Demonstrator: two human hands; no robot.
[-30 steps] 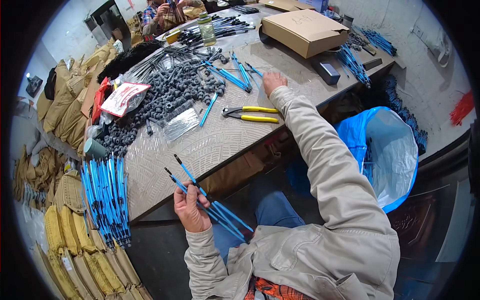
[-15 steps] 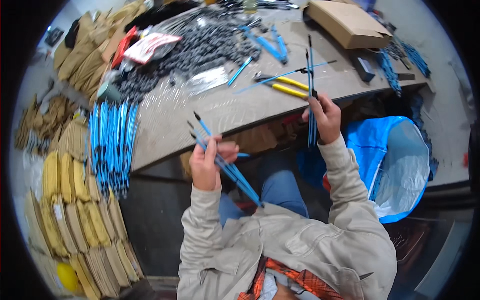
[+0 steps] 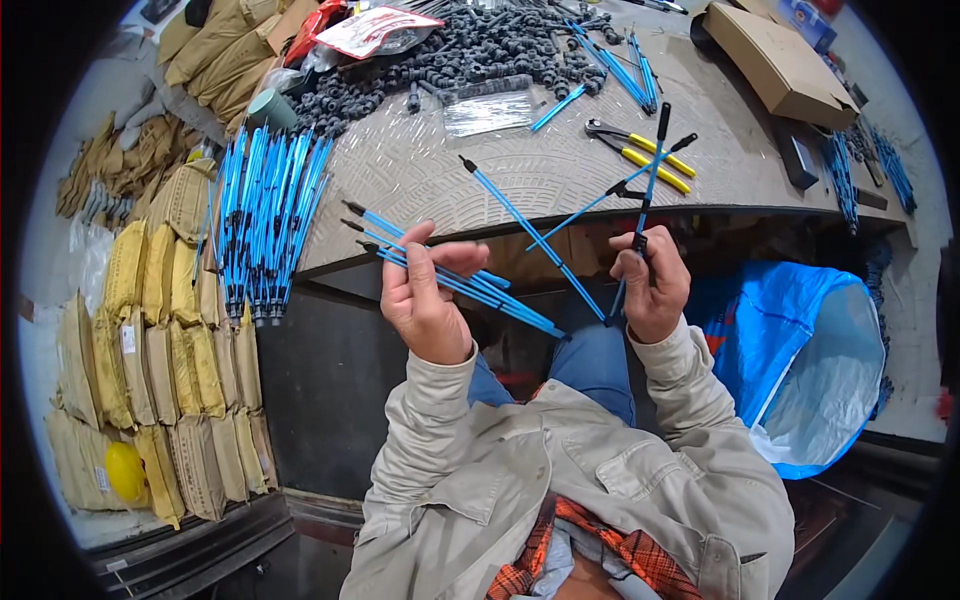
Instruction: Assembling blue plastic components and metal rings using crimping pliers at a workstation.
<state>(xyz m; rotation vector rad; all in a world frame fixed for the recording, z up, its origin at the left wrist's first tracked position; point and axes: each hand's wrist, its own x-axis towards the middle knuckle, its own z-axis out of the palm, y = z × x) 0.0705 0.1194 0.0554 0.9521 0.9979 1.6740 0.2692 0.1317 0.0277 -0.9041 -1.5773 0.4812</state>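
Observation:
My left hand (image 3: pixel 428 310) has several thin blue rods (image 3: pixel 505 305) with black tips lodged between thumb and fingers, slanting down toward my knees. My right hand (image 3: pixel 655 285) pinches an upright blue rod (image 3: pixel 653 180) with black fittings and a long black upper end. Another blue rod (image 3: pixel 572 222) crosses it at a slant, meeting it by a black clip. Between my hands, a single blue rod (image 3: pixel 520 222) slants from the table edge down to my right fingers; whether it is joined to the held rod I cannot tell.
Yellow-handled pliers (image 3: pixel 655 165) lie on the table (image 3: pixel 400 180), near a black fittings pile (image 3: pixel 470 50) and a cardboard box (image 3: pixel 775 65). A bundle of blue rods (image 3: pixel 265 215) overhangs the left edge. An open blue bag (image 3: pixel 790 320) stands right; yellowish sacks (image 3: pixel 160 350) are stacked left.
The view has shifted, so the table sits higher and further right. My right hand has lowered toward the lap, and one rod now slants apart between my hands. The left fingers have spread more.

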